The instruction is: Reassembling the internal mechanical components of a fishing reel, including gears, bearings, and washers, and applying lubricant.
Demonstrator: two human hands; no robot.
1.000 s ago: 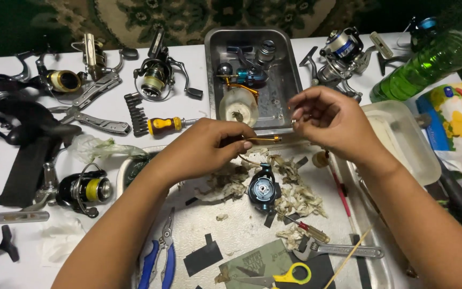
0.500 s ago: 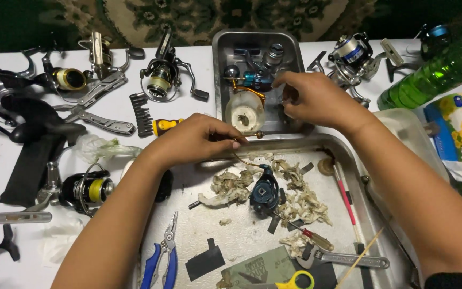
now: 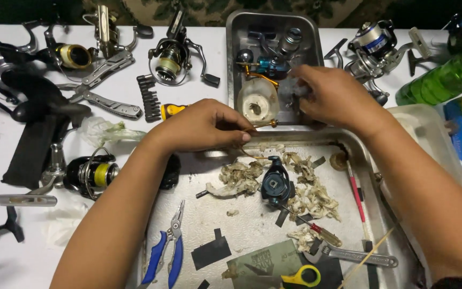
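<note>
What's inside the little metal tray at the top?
The small metal tray holds a round whitish spool, a blue and gold reel part and a silver knob. The right hand reaches in and covers whatever lies at the right side.

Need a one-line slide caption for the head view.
Left hand pinches a thin gold rod; right hand reaches into the small metal tray of reel parts.

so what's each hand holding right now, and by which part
The left hand pinches a thin gold rod near one end, its knobbed tip free. The right hand reaches into the small metal tray; its grip there cannot be told.
</note>
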